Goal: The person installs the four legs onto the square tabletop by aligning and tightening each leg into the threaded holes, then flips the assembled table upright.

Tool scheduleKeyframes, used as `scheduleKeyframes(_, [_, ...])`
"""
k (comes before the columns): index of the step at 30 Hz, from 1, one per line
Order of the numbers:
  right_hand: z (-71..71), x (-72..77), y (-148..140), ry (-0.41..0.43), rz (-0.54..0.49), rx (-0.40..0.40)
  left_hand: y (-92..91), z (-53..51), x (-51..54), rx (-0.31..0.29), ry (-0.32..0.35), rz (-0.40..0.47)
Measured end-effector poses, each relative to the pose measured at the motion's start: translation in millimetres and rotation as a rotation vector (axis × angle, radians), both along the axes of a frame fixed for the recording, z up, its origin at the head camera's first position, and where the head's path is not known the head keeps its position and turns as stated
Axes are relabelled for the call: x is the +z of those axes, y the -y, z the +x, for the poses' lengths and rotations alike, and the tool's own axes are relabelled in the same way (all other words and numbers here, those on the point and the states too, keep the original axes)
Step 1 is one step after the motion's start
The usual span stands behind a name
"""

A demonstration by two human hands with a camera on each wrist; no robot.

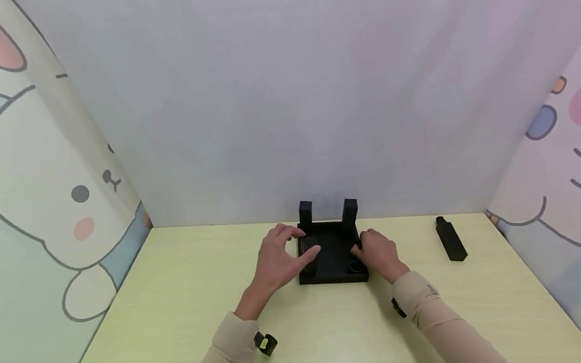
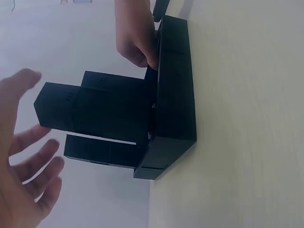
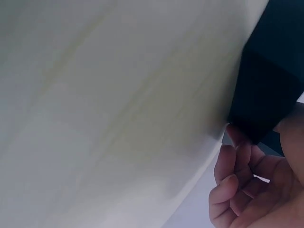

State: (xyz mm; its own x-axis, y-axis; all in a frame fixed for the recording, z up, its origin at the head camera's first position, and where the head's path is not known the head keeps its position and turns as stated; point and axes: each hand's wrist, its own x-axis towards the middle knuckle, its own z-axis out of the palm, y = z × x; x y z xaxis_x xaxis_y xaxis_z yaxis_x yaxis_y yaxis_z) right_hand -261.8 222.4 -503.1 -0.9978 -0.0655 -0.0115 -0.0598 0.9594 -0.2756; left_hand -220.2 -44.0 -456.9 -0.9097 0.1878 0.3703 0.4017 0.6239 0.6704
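A black tray (image 1: 334,278) with a low rim lies on the table, with two upright black blocks (image 1: 305,215) at its back and a ring shape in its front right corner. In the left wrist view a tall black box (image 2: 111,107) stands up from the near end of the tray (image 2: 175,90). Beside that box is my left hand (image 1: 279,258), its thumb and fingers spread, with nothing plainly gripped. My right hand (image 1: 380,252) grips the tray's right wall, thumb inside; in the right wrist view its fingers (image 3: 242,164) curl below the black edge.
To the right on the table lies a black bottle-shaped object (image 1: 451,240) with a narrow neck. A pale wall (image 1: 316,116) rises behind the table (image 1: 177,307), and cartoon-printed panels stand at both sides. Black wrist devices (image 1: 266,343) are by both cuffs.
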Motion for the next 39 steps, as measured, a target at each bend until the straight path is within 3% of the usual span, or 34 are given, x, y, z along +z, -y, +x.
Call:
scheduleKeyframes(4, [1.4,2.5,-4,-0.032,0.022,0.022,-3.2,3.8,2.8,0.088,-0.135,-0.093])
scheduleKeyframes(9, [-0.1,8.7,-10,-0.103,0.006,0.047,-5.1,4.7,5.5,0.108,-0.199,-0.111])
scheduleKeyframes(16, [-4.5,15.8,-13,-0.075,-0.033,0.076,-5.6,5.3,10.1,0.065,-0.147,-0.069])
scheduleKeyframes(23, [-10.6,14.0,-11,-0.008,-0.076,0.062,-9.8,7.5,15.8,0.062,-0.180,-0.097])
scheduleKeyframes(31, [-13.2,14.2,-10,0.030,-0.100,0.045,-7.8,4.3,15.9,-0.026,-0.045,-0.041])
scheduleKeyframes(35, [-12.6,12.9,-10,0.039,-0.110,0.044,-5.8,3.7,13.3,-0.061,-0.033,-0.031])
scheduleKeyframes(39, [-12.7,9.7,-12,0.046,-0.128,0.048,-4.8,5.2,9.6,-0.030,-0.042,-0.066])
